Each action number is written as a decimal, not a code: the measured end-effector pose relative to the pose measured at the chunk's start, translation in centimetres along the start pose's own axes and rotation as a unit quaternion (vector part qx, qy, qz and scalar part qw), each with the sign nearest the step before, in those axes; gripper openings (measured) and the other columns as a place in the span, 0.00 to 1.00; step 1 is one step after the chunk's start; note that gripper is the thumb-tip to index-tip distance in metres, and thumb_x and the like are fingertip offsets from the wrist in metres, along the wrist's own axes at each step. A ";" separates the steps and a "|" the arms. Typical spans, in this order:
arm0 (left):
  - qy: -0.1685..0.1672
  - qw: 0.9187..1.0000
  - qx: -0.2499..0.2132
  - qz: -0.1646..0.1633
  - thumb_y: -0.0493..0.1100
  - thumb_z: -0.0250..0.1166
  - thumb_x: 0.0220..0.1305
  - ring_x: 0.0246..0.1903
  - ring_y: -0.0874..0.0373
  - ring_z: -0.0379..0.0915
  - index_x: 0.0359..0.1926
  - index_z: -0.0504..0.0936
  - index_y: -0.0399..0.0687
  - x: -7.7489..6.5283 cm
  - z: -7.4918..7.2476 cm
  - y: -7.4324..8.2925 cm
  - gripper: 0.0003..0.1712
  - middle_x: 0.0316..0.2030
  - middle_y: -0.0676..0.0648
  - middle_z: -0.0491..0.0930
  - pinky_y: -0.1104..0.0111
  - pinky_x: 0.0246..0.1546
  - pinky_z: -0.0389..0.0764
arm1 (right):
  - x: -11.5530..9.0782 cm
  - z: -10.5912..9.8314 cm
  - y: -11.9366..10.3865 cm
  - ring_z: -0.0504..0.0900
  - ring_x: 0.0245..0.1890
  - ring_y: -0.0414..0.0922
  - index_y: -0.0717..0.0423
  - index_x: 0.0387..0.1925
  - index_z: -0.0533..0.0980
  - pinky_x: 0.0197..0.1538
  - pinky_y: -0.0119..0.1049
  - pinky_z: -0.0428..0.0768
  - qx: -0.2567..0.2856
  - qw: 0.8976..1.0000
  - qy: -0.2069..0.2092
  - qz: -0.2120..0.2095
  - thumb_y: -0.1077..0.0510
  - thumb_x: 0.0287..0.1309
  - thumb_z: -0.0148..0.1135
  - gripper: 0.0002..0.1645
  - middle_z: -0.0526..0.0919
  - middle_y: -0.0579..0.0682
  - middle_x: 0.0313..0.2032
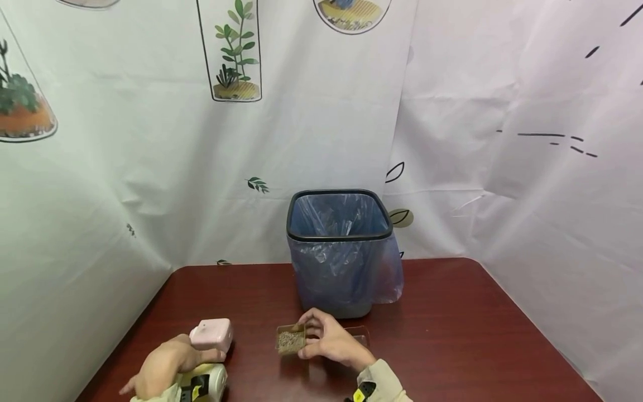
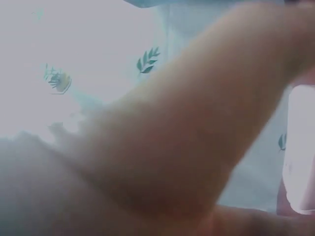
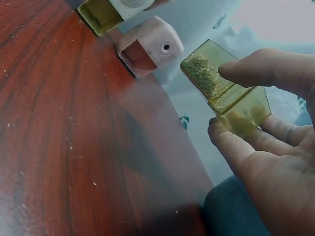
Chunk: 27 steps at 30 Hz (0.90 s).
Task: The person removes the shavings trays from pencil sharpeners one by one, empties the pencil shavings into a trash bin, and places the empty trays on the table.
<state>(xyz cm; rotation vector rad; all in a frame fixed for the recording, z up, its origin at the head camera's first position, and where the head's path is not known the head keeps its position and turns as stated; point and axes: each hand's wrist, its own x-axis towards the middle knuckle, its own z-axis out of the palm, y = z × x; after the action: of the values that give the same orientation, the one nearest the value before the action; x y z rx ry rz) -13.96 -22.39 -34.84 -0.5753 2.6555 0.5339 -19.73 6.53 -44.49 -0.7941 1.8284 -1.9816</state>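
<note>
My right hand (image 1: 334, 340) holds a small see-through yellow shavings drawer (image 1: 290, 340) in front of the bin. Thumb and fingers pinch it from the side, and fine pencil shavings (image 3: 201, 71) lie in one end. On the left, my left hand (image 1: 163, 365) rests beside a yellow-and-white pencil sharpener (image 1: 217, 382), its thumb stretched over the top. A pink pencil sharpener (image 1: 213, 334) stands just beyond that hand, with a dark opening (image 3: 139, 56) below its pencil hole. The left wrist view is mostly filled by blurred skin.
A bin (image 1: 339, 239) with a black rim and a blue liner stands at the back of the dark red table (image 1: 452, 335). A clear reddish drawer (image 1: 363, 330) lies partly hidden behind my right hand. Small crumbs (image 3: 95, 184) dot the tabletop. White printed cloth (image 1: 166, 139) hangs around the table.
</note>
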 end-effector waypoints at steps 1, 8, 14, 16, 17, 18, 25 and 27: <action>0.003 1.000 -0.012 -0.019 0.80 0.63 0.29 0.49 0.13 0.49 0.58 0.58 0.30 -0.1 -0.2 0.0 0.68 0.51 0.20 0.58 0.25 0.41 0.50 | 0.0 -0.1 -0.1 0.76 0.46 0.49 0.67 0.47 0.66 0.50 0.39 0.75 -0.001 1.000 0.001 0.002 0.72 0.35 0.67 0.32 0.72 0.58 0.48; 0.073 0.992 -0.101 0.025 0.75 0.57 0.46 0.49 0.10 0.32 0.56 0.60 0.24 -0.2 -0.9 0.2 0.59 0.50 0.12 0.42 0.25 0.42 0.41 | -0.1 -0.5 0.0 0.76 0.46 0.50 0.68 0.47 0.65 0.51 0.40 0.74 0.002 1.000 0.004 0.008 0.73 0.35 0.66 0.32 0.72 0.59 0.49; 0.170 0.970 -0.118 0.129 0.78 0.44 0.53 0.51 0.20 0.47 0.55 0.61 0.25 -0.2 -1.4 1.2 0.57 0.51 0.17 0.57 0.34 0.44 0.54 | 0.0 -0.4 0.2 0.76 0.45 0.48 0.70 0.47 0.65 0.48 0.38 0.76 -0.001 1.000 0.000 0.010 0.72 0.34 0.67 0.33 0.72 0.59 0.48; 0.198 0.959 -0.137 0.152 0.74 0.43 0.58 0.52 0.26 0.52 0.54 0.64 0.26 -0.2 -1.6 1.8 0.51 0.51 0.22 0.63 0.39 0.47 0.55 | 0.1 -0.3 0.2 0.76 0.44 0.48 0.69 0.47 0.66 0.47 0.37 0.76 -0.005 1.000 -0.001 0.012 0.72 0.34 0.67 0.33 0.72 0.58 0.47; 0.208 0.953 -0.150 0.163 0.73 0.42 0.60 0.53 0.28 0.53 0.54 0.64 0.26 -0.2 -1.6 2.0 0.50 0.51 0.23 0.65 0.40 0.49 0.54 | 0.2 -0.3 0.1 0.77 0.44 0.48 0.69 0.47 0.66 0.46 0.37 0.77 -0.007 1.000 -0.001 0.014 0.72 0.34 0.67 0.33 0.72 0.57 0.47; 0.215 0.947 -0.170 0.168 0.72 0.42 0.61 0.54 0.29 0.54 0.55 0.64 0.28 -0.3 -1.7 2.3 0.48 0.52 0.25 0.65 0.40 0.51 0.54 | 0.2 -0.3 0.1 0.77 0.44 0.47 0.68 0.47 0.66 0.45 0.36 0.77 -0.012 1.000 0.002 0.018 0.72 0.34 0.68 0.33 0.72 0.56 0.47; 0.273 0.884 -0.317 0.210 0.67 0.48 0.62 0.45 0.45 0.75 0.55 0.70 0.45 -0.1 -0.6 4.5 0.34 0.51 0.38 0.74 0.55 0.45 0.73 | -0.1 -0.7 -0.1 0.78 0.40 0.48 0.64 0.47 0.68 0.35 0.36 0.78 -0.007 0.999 0.012 0.047 0.72 0.35 0.68 0.31 0.72 0.55 0.47; 0.300 0.844 -0.372 0.243 0.62 0.52 0.63 0.39 0.55 0.78 0.54 0.72 0.50 0.3 0.0 5.3 0.27 0.48 0.43 0.76 0.65 0.39 0.77 | -0.2 -0.8 -0.2 0.78 0.40 0.48 0.65 0.47 0.67 0.35 0.36 0.78 0.002 0.999 0.009 0.050 0.73 0.35 0.68 0.32 0.72 0.55 0.47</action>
<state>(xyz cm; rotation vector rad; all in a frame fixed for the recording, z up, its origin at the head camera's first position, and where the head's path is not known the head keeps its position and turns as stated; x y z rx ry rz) -16.61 -18.04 -33.46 -0.2613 3.1218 1.8584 -20.03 7.34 -44.37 -0.6725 1.8361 -1.9344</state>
